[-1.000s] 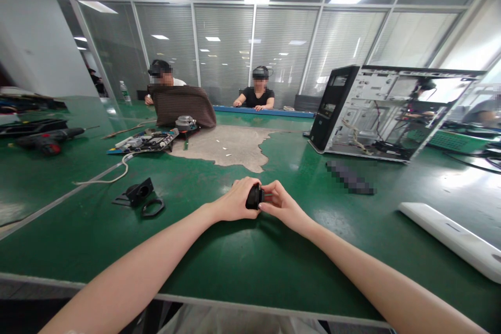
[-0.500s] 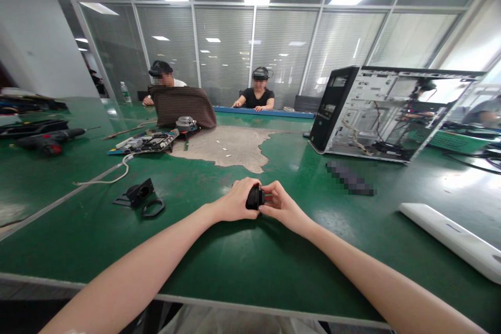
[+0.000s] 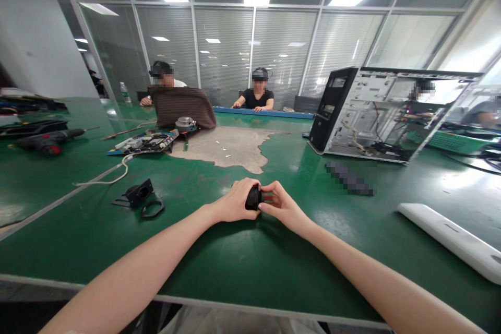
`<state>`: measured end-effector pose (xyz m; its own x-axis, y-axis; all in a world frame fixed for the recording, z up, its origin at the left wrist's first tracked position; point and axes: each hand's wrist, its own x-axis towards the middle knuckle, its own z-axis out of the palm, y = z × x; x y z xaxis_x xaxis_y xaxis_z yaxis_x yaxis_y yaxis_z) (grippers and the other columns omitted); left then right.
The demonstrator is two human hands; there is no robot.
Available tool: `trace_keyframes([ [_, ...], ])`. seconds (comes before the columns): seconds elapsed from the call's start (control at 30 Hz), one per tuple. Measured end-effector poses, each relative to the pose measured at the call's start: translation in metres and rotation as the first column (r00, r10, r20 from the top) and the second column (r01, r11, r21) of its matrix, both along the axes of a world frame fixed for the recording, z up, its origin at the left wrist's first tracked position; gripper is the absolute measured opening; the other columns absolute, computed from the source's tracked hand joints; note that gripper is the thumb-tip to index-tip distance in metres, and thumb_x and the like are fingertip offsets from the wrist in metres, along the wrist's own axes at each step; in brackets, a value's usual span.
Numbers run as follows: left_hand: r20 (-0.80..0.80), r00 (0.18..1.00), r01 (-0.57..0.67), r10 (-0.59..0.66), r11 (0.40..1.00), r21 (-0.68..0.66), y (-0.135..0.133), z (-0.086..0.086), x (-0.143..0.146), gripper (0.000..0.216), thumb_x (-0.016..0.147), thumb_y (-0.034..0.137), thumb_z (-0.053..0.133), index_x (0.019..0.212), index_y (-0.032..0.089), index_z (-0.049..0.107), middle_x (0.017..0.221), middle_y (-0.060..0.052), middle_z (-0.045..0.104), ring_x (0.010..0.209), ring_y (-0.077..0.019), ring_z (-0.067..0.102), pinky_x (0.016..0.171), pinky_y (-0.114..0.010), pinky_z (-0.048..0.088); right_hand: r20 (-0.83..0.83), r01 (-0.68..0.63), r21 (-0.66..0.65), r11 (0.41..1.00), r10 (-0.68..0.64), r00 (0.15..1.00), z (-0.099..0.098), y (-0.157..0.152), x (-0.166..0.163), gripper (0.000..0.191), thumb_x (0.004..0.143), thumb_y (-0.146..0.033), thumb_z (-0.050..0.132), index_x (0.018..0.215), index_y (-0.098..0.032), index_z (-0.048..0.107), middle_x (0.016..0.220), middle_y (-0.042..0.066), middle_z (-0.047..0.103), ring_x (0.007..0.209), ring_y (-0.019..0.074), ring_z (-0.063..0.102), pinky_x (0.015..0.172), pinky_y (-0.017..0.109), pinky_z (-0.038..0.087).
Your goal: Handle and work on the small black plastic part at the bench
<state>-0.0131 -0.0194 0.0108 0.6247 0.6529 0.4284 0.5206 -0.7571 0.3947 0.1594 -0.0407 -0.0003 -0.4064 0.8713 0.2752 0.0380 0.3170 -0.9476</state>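
Both my hands meet over the green table [image 3: 242, 266] at the middle of the view. My left hand [image 3: 235, 201] is curled around a small black round part [image 3: 254, 198]. My right hand [image 3: 279, 202] pinches the same black part from the right with its fingertips. The part is largely hidden by my fingers. To the left on the table lie a black bracket-like piece [image 3: 136, 193] and a black ring [image 3: 152, 209], apart from my hands.
An open computer case [image 3: 376, 109] stands at the right rear. A white panel [image 3: 450, 237] lies at the right. A circuit board [image 3: 144, 142], a white cable [image 3: 113, 175] and a drill [image 3: 47, 141] lie at the left. Two people sit at the far side.
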Motion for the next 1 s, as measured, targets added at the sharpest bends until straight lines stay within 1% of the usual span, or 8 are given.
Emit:
trace_keyframes([
  [0.17, 0.007, 1.0, -0.011, 0.011, 1.0, -0.003, 0.0002, -0.0008, 0.0007, 0.052, 0.06, 0.026, 0.06, 0.105, 0.02, 0.037, 0.099, -0.005, 0.047, 0.091, -0.0212, 0.046, 0.081, -0.036, 0.035, 0.0, 0.035, 0.001, 0.999, -0.035, 0.999, 0.0004, -0.0008, -0.0012, 0.02, 0.074, -0.032, 0.054, 0.086, -0.021, 0.041, 0.091, 0.0, 0.053, 0.084, 0.012, 0.054, 0.077, 0.03, 0.044],
  [0.3, 0.003, 1.0, 0.001, -0.001, 1.0, 0.0, 0.0, -0.0003, 0.0003, 0.051, 0.061, 0.026, 0.06, 0.105, 0.02, 0.037, 0.1, -0.005, 0.047, 0.091, -0.021, 0.046, 0.082, -0.036, 0.035, 0.028, 0.071, -0.013, 0.997, -0.071, 0.997, 0.0, 0.0021, -0.0019, 0.024, 0.074, -0.032, 0.054, 0.092, -0.021, 0.042, 0.094, 0.002, 0.052, 0.085, 0.013, 0.054, 0.078, 0.031, 0.044],
  [0.4, 0.002, 1.0, 0.006, -0.006, 1.0, 0.005, 0.0, 0.0003, -0.0003, 0.05, 0.061, 0.026, 0.059, 0.105, 0.02, 0.037, 0.1, -0.005, 0.046, 0.091, -0.0208, 0.045, 0.082, -0.036, 0.035, 0.026, 0.025, -0.026, 0.999, -0.024, 0.999, -0.0005, 0.0021, -0.0005, 0.027, 0.073, -0.03, 0.055, 0.094, -0.021, 0.042, 0.097, 0.003, 0.051, 0.086, 0.0133, 0.054, 0.079, 0.031, 0.043],
  [0.47, 0.0, 1.0, 0.01, -0.01, 1.0, 0.003, 0.0, 0.0003, -0.0007, 0.052, 0.06, 0.025, 0.06, 0.106, 0.02, 0.037, 0.1, -0.005, 0.046, 0.09, -0.0205, 0.045, 0.081, -0.036, 0.035, 0.002, -0.029, -0.017, 0.999, 0.029, 1.0, -0.0005, 0.0008, 0.0005, 0.029, 0.071, -0.029, 0.058, 0.093, -0.022, 0.041, 0.098, 0.002, 0.051, 0.087, 0.0131, 0.054, 0.08, 0.031, 0.043],
  [0.53, 0.0, 1.0, 0.013, -0.013, 1.0, 0.003, 0.0001, 0.0, -0.0009, 0.053, 0.059, 0.025, 0.06, 0.106, 0.02, 0.036, 0.1, -0.005, 0.046, 0.09, -0.0204, 0.045, 0.081, -0.035, 0.035, -0.019, -0.045, -0.007, 0.999, 0.045, 0.999, -0.0002, -0.0004, 0.0008, 0.029, 0.07, -0.029, 0.06, 0.09, -0.022, 0.04, 0.096, 0.001, 0.051, 0.086, 0.0126, 0.054, 0.079, 0.031, 0.043],
  [0.67, 0.004, 1.0, 0.003, -0.003, 1.0, 0.014, 0.0, -0.0006, -0.0007, 0.051, 0.061, 0.027, 0.059, 0.106, 0.019, 0.037, 0.101, -0.006, 0.046, 0.092, -0.0208, 0.045, 0.082, -0.036, 0.035, -0.015, 0.016, 0.0, 1.0, -0.016, 1.0, 0.0, 0.0003, -0.001, 0.021, 0.074, -0.033, 0.054, 0.085, -0.022, 0.041, 0.091, 0.001, 0.052, 0.081, 0.0123, 0.054, 0.076, 0.031, 0.044],
  [0.83, -0.005, 1.0, 0.006, -0.006, 1.0, 0.016, -0.0003, 0.0, -0.0002, 0.049, 0.061, 0.027, 0.059, 0.105, 0.019, 0.037, 0.1, -0.005, 0.046, 0.09, -0.0205, 0.045, 0.081, -0.035, 0.035, 0.039, 0.078, -0.014, 0.997, -0.078, 0.996, -0.0009, 0.0033, -0.0023, 0.025, 0.074, -0.032, 0.054, 0.093, -0.021, 0.042, 0.094, 0.003, 0.051, 0.085, 0.0133, 0.053, 0.078, 0.032, 0.044],
  [1.0, -0.006, 1.0, 0.013, -0.013, 1.0, 0.017, 0.0008, -0.0005, -0.0004, 0.051, 0.06, 0.025, 0.059, 0.105, 0.019, 0.037, 0.099, -0.005, 0.047, 0.09, -0.0202, 0.045, 0.08, -0.035, 0.035, -0.007, -0.025, -0.012, 1.0, 0.025, 1.0, -0.0011, 0.001, -0.0006, 0.029, 0.07, -0.028, 0.059, 0.091, -0.022, 0.04, 0.095, 0.001, 0.051, 0.087, 0.0132, 0.054, 0.08, 0.031, 0.043],
])
